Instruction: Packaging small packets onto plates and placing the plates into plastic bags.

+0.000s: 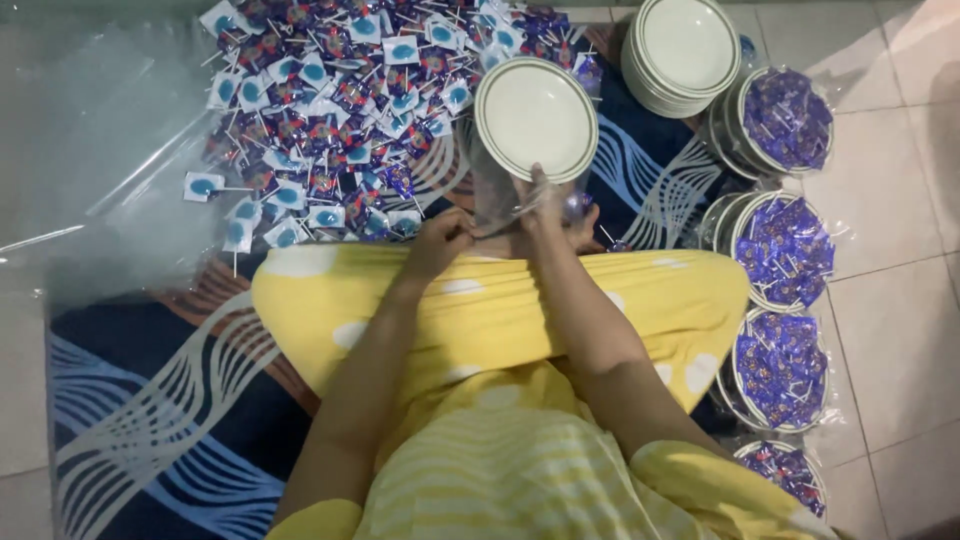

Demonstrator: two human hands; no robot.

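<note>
A: Scanning from left: lollipop pile [330, 120] on mat; left hand [440, 240] pinches clear bag [505, 195] edge.

B: Right hand [550, 205]?

A: Closed on bag; its long axis runs away from the body, white plate [536, 118] at its far end.

Yellow clothes — stripes, white dots

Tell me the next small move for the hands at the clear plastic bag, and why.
Probably slide the white green-rimmed plate deeper into the clear plastic bag. Both the left hand and right hand pinch the bag's near edge, the plate holds no candy, and the wrapped plates of purple candy to the right are already filled.
</note>
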